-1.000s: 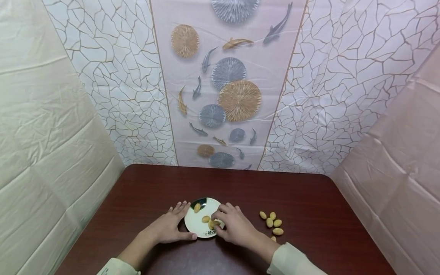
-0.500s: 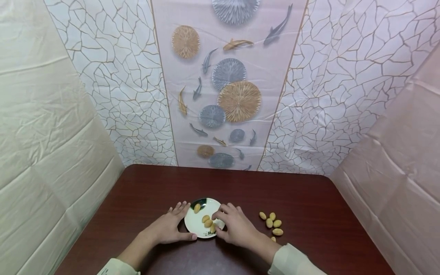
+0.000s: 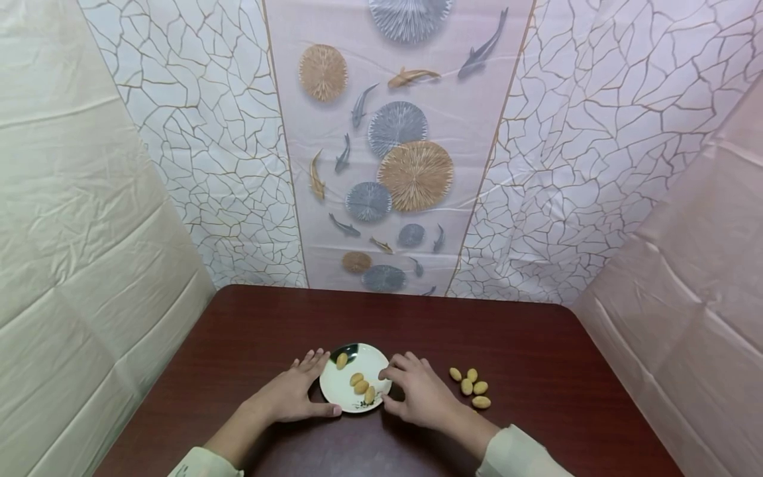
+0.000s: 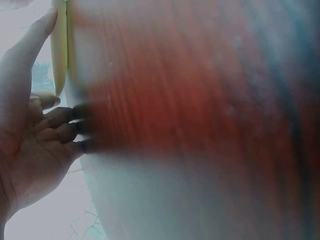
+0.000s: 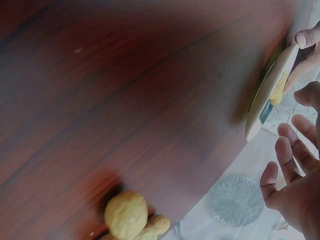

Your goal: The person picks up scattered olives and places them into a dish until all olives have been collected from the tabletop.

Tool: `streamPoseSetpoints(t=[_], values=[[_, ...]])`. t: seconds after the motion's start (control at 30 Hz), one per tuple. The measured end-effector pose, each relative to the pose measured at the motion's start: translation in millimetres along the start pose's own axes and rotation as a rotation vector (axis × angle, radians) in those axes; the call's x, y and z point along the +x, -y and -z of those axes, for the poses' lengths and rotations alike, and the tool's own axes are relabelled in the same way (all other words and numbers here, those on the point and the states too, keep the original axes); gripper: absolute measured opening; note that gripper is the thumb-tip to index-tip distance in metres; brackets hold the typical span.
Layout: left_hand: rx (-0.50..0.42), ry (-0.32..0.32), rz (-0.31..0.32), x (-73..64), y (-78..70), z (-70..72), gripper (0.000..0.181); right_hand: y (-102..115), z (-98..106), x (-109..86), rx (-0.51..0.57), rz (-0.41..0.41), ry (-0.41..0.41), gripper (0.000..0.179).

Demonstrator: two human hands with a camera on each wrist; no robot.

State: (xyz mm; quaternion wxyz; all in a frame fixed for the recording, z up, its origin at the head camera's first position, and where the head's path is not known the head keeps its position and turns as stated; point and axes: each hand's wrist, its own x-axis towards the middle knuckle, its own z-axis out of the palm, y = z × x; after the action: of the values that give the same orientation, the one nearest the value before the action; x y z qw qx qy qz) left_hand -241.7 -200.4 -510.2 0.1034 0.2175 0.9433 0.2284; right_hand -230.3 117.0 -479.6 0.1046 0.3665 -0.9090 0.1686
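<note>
A small round white plate (image 3: pixel 334 392) with a dark green patch lies on the table, holding several yellow oval fruits that look like dates. Three of these fruits (image 3: pixel 361 387) form a slanting row toward the lower right; another fruit (image 3: pixel 342 361) lies on the green patch. My left hand (image 3: pixel 292 392) steadies the plate's left side, fingers extended at the rim and thumb along the near edge. At the right rim hovers my right hand (image 3: pixel 417 391), its thumb and fingers apart with nothing between them. The right wrist view shows those fingers (image 5: pixel 286 155) loosely bent.
Right of my right hand, more yellow fruits (image 3: pixel 467 386) lie in a loose cluster on the dark red-brown table (image 3: pixel 268 318); my right forearm nearly hides one. A patterned cloth (image 3: pixel 411 175) hangs behind the table, with pale cloth sides (image 3: pixel 89 232) left and right.
My right hand has let go of a fruit, which now lies on the plate beside the others, and has drawn back to the right. The left hand and plate have stayed put.
</note>
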Motion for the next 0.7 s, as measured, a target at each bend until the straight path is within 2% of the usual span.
streamPoseSetpoints(t=[0.23,0.7], values=[[0.004,0.008,0.002,0.2,0.8,0.6,0.125,-11.0,10.0,-9.7,-0.02,-0.059,-0.003,0.026],[-0.011,0.012,0.012,1.1,2.7,-1.6,0.126,-38.5,21.6,-37.0,-0.091,-0.071,-0.132,0.024]])
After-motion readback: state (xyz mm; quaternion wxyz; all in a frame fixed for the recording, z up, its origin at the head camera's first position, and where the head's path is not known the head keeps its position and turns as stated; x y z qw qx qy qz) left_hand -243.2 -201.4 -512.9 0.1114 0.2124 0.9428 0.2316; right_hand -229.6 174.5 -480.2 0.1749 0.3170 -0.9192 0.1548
